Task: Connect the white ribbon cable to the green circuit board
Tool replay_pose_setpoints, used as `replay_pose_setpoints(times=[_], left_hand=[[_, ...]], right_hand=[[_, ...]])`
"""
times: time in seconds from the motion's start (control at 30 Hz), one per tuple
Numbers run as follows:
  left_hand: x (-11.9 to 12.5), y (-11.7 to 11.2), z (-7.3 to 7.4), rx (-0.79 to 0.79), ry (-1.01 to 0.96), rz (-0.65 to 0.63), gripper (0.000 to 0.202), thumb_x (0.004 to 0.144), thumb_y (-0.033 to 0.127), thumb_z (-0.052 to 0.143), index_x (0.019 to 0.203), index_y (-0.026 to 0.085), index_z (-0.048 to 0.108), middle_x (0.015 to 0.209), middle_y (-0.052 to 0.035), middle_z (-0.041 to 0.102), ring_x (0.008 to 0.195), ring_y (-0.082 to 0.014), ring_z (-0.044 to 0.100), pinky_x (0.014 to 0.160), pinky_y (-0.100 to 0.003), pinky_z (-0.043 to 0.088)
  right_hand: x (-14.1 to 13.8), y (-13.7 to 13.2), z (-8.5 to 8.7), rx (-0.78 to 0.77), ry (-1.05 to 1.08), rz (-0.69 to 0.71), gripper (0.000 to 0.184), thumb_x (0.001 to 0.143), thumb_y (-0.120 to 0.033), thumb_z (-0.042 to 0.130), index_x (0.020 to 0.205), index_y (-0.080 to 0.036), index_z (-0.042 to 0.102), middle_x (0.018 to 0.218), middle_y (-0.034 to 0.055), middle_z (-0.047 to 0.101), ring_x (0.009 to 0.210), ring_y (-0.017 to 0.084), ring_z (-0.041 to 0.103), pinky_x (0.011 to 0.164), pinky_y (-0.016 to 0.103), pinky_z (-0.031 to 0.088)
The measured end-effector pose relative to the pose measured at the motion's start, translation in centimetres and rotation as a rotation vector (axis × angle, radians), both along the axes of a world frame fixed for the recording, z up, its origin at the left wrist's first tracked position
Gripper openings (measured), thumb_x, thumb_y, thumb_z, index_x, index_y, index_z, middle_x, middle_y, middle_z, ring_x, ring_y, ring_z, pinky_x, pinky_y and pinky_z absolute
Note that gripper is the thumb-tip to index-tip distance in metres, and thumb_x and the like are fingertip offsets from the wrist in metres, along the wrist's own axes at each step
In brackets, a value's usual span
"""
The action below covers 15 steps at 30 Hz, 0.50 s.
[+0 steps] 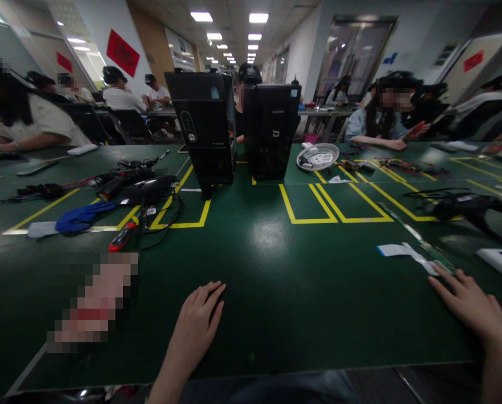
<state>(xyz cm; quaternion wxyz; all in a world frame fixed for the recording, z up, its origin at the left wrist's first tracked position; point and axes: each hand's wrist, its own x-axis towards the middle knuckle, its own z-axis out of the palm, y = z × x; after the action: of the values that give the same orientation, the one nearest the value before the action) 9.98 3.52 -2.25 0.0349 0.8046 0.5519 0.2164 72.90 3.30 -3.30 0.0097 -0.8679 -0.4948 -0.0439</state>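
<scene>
My left hand (201,315) rests on the green tabletop (310,314) near its front edge, fingers stretched out, holding nothing. At the right, my right hand (472,306) lies with fingers spread over the lower end of a narrow green circuit board strip (438,255). Its fingertips are at the white flat ribbon cable (425,264), which has a blue end; whether they press on it I cannot tell. Part of the strip is hidden under that hand. A white device (500,264) with a dark oval lies just beyond it, partly out of view.
Two black computer towers (211,157) (272,134) stand ahead. Left are a red-black screwdriver (122,237), a blue cloth-like item (80,216), cables (127,168) and a blurred-out object (101,297). A white basket (329,154) and black frame (470,210) lie right. Other people sit around.
</scene>
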Motion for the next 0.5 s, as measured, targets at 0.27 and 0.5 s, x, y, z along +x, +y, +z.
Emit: replay_pose_setpoints(times=[0.27, 0.5], left_hand=[[0.0, 0.0, 0.0, 0.006, -0.002, 0.001, 0.036, 0.098, 0.027, 0.042, 0.131, 0.022, 0.055, 0.129, -0.0087, 0.058, 0.119, -0.0270, 0.054, 0.102, -0.050, 0.045], [-0.1, 0.1, -0.1, 0.015, 0.017, -0.002, 0.036, 0.097, 0.027, 0.042, 0.130, 0.020, 0.056, 0.130, -0.0088, 0.059, 0.119, -0.0268, 0.055, 0.102, -0.049, 0.045]], right_hand=[[-1.4, 0.2, 0.8, 0.087, 0.017, 0.053, 0.076, 0.089, -0.055, 0.014, 0.139, -0.007, 0.046, 0.147, 0.0198, 0.040, 0.137, 0.038, 0.030, 0.108, 0.055, 0.028], [1.6, 0.8, -1.1, 0.138, 0.097, 0.182, 0.068, 0.085, -0.050, 0.022, 0.132, -0.011, 0.050, 0.135, 0.0157, 0.055, 0.125, 0.033, 0.049, 0.108, 0.046, 0.036]])
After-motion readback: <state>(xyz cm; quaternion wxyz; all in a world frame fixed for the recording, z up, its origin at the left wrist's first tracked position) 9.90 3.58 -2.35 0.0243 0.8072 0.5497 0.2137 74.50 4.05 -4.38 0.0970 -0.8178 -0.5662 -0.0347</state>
